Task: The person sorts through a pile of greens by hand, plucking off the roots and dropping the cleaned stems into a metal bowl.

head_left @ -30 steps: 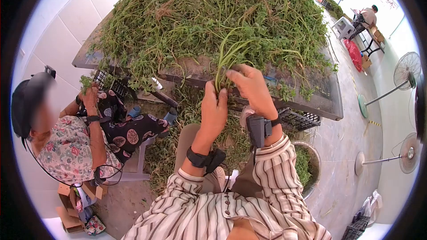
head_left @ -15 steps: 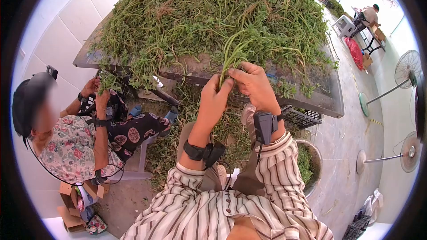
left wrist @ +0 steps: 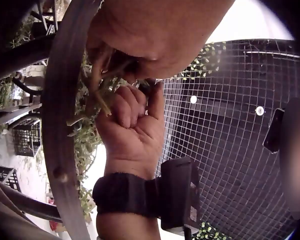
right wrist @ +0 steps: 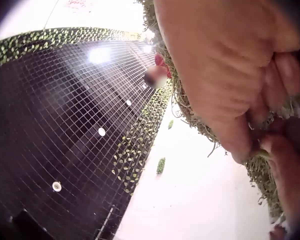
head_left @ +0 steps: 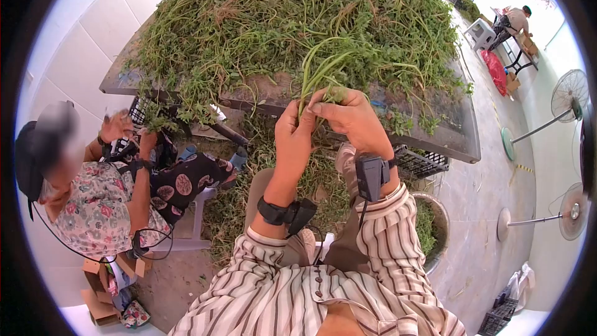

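Observation:
A small bunch of long green stems rises from between the two hands, in front of the table's near edge. The left hand grips the bunch low down, thumb against fingers. Beside it the right hand pinches at the bunch with thumb and forefinger, and the fingertips of both hands meet. In the left wrist view cut stem ends stick out below the left hand, with the right hand curled close by. A large heap of leafy greens covers the table.
At the left sits another person handling greens. Under the table stand black crates, and loose greens lie on the floor. A round tub of greens is right of the legs. Two standing fans are at the far right.
Both hands have shifted slightly left and the bunch tilts differently. The right hand, above the left a second ago, has its fingertips against the left hand's. The seated person's hands have moved apart.

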A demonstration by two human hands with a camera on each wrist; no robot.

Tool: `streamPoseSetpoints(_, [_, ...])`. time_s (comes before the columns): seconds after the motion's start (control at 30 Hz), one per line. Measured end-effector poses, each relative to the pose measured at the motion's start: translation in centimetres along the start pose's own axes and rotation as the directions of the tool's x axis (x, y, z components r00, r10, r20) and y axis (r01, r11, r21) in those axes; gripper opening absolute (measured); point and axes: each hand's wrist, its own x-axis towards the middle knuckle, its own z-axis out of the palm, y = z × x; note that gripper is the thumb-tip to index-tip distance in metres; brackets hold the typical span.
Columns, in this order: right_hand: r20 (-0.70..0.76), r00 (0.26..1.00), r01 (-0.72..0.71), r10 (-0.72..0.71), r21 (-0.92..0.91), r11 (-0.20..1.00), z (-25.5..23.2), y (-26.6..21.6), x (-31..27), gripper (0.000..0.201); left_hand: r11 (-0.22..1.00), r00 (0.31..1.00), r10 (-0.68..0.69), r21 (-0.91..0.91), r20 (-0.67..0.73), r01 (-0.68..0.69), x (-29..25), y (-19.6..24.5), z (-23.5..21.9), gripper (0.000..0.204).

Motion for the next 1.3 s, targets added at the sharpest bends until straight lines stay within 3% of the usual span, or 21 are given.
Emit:
streamPoseSetpoints(0.07, [0.009, 1.000, -0.014, 0.017, -0.237, 0.972, 0.2, -0.4, -0.2, 0.014, 1.000, 1.000, 0.014, -0.026, 0.001, -0.014, 0.0, -0.4, -0.3, 0.031])
streamPoseSetpoints(0.2, [-0.005, 1.000, -0.013, 0.012, -0.217, 0.976, 0.6, -0.9, -0.2, 0.025, 0.999, 0.999, -0.023, -0.045, -0.043, 0.021, -0.1, 0.1, -0.3, 0.027])
streamPoseSetpoints(0.27, [-0.096, 0.994, 0.051, -0.058, -0.070, 0.996, 0.8, -0.7, -0.2, 0.030, 0.999, 0.998, -0.047, -0.022, -0.052, 0.046, -0.1, 0.2, -0.4, 0.023])
streamPoseSetpoints(0.4, [-0.145, 0.988, 0.043, -0.050, -0.053, 0.998, 0.5, -0.3, 0.1, 0.029, 0.998, 0.997, -0.047, 0.034, -0.060, 0.049, 0.0, -0.1, -0.5, 0.021])
streamPoseSetpoints(0.57, [-0.217, 0.967, 0.147, -0.132, 0.055, 0.988, -0.7, -0.6, 0.3, 0.028, 0.990, 0.989, -0.131, -0.052, -0.067, 0.128, -0.2, -0.6, -1.2, 0.021])
streamPoseSetpoints(0.7, [-0.310, 0.936, 0.234, -0.169, 0.185, 0.955, -2.0, -0.5, 0.5, 0.028, 0.993, 0.992, -0.113, -0.031, -0.063, 0.111, -0.3, -0.5, -1.1, 0.021])
streamPoseSetpoints(0.9, [-0.436, 0.878, 0.296, -0.199, 0.165, 0.941, -2.6, -0.4, 0.3, 0.013, 0.993, 0.990, -0.109, -0.051, -0.086, 0.105, -0.5, -0.7, -1.0, 0.021])
streamPoseSetpoints(1.03, [-0.424, 0.883, 0.273, -0.202, 0.112, 0.956, -2.0, -0.6, 0.0, 0.012, 0.992, 0.987, -0.117, -0.060, -0.109, 0.111, -0.5, -0.8, -0.8, 0.021])
streamPoseSetpoints(1.13, [-0.354, 0.923, 0.167, -0.150, 0.018, 0.986, -1.7, -0.4, 0.0, 0.011, 0.991, 0.986, -0.118, -0.081, -0.120, 0.109, -0.5, -0.7, -0.5, 0.021])
streamPoseSetpoints(1.2, [-0.296, 0.949, 0.059, -0.107, -0.165, 0.985, -1.4, -0.3, -0.1, 0.012, 0.991, 0.986, -0.108, -0.087, -0.125, 0.098, -0.5, -0.6, -0.3, 0.021])
streamPoseSetpoints(1.3, [-0.312, 0.929, 0.169, -0.200, -0.124, 0.978, -0.6, -0.3, 0.0, 0.012, 0.991, 0.982, -0.117, -0.083, -0.147, 0.105, -0.5, -0.5, -0.2, 0.022])
